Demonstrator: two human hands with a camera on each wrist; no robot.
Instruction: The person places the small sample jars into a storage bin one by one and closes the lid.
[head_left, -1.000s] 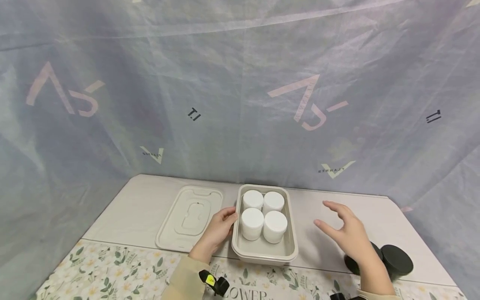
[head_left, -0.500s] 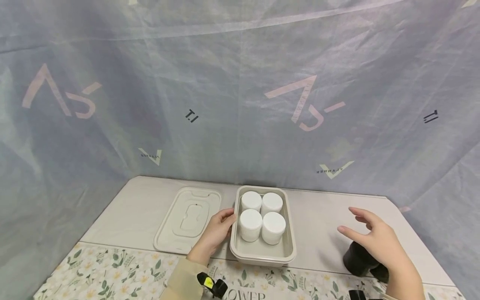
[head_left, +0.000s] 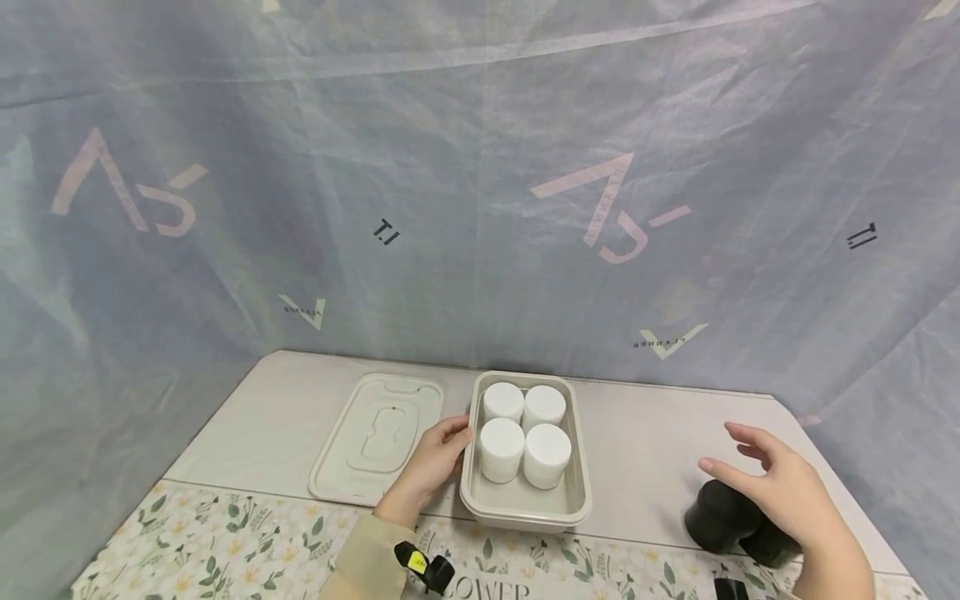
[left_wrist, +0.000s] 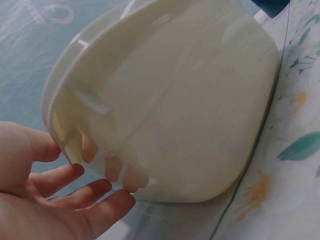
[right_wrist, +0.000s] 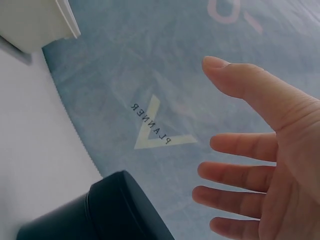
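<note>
In the head view, a cream rectangular container (head_left: 528, 518) holds several white lidded jars (head_left: 502, 450) in two rows. My left hand (head_left: 429, 465) rests against its left side. In the left wrist view the thumb (left_wrist: 46, 146) meets the container's rim and loosely bent fingers (left_wrist: 92, 192) lie along its wall. My right hand (head_left: 787, 492) hovers at the right with fingers spread, holding nothing. Below it stand two black cylindrical jars (head_left: 716, 517), the nearer one partly hidden by the hand. The right wrist view shows a black jar (right_wrist: 120, 210) apart from the fingertips.
A flat cream lid (head_left: 337, 467) with a recessed panel lies left of the container. The pale tabletop (head_left: 630, 433) has a floral mat (head_left: 247, 542) along the front. A grey-blue printed curtain (head_left: 465, 167) hangs around the back and sides.
My right hand has moved right and slightly down, from beside the container to over the black jars. The left hand stays at the container's side.
</note>
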